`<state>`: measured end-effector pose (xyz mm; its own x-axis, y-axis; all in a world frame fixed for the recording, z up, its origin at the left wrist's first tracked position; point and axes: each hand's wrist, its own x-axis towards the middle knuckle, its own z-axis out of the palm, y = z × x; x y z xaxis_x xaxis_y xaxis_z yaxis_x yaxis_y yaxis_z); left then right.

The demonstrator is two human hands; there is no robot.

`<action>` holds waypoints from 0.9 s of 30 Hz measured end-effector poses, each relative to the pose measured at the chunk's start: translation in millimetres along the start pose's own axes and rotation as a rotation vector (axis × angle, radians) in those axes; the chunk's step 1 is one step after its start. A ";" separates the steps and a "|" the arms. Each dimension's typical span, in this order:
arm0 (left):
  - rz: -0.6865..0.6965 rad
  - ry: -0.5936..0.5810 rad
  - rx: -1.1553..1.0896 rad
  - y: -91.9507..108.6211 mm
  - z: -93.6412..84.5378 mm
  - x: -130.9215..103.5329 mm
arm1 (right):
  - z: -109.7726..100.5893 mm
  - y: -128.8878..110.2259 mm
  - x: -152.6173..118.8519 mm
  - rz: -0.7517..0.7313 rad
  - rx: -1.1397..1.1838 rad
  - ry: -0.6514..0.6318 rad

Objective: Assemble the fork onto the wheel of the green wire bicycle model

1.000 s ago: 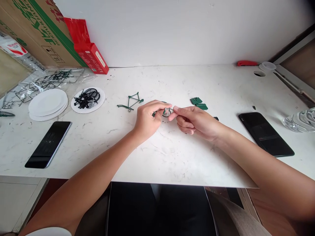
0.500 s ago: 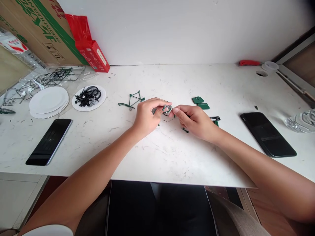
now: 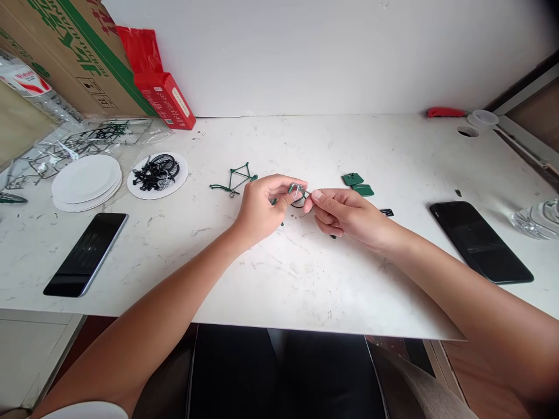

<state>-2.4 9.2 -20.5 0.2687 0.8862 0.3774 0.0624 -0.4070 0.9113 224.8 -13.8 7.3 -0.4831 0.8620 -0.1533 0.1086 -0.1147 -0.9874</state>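
Note:
My left hand [image 3: 264, 203] pinches a small green and silver model bicycle part [image 3: 297, 189] between thumb and fingers, above the table. From the right, my right hand [image 3: 345, 212] closes thumb and forefinger on a thin dark piece that meets this part; its held end is hidden. Just left of my left hand lies a green model bicycle frame [image 3: 239, 173]. Beyond my right hand are flat green pieces [image 3: 362, 190], and a black piece [image 3: 386, 212] shows beside its wrist. Other small parts lie partly hidden under both hands.
On the left, a paper plate [image 3: 183, 181] bears black wheels and small parts, near stacked white plates [image 3: 85, 180] and sprues [image 3: 87, 139]. Phones [image 3: 87, 253] [image 3: 483, 241] lie either side. A red box [image 3: 174, 102] and red-handled tool [image 3: 445, 112] are at the back.
My right hand has turned slightly and its fingertips have shifted a little right along the thin piece. My left hand stays nearly still, keeping its hold.

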 end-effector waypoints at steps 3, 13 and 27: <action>-0.085 -0.030 -0.109 -1.4 -1.0 2.2 | 2.3 1.0 0.9 -0.034 -0.011 0.061; -0.257 -0.050 -0.363 -8.2 -7.8 9.0 | 9.2 10.5 1.7 -0.191 -0.256 0.383; -0.332 -0.108 -0.347 -2.9 -9.5 10.1 | 10.4 7.9 1.0 -0.166 -0.310 0.333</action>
<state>-9.0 21.4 -17.7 0.3877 0.9202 0.0544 -0.1569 0.0077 0.9876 216.1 -19.0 -1.1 -0.2172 0.9732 0.0756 0.3320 0.1465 -0.9318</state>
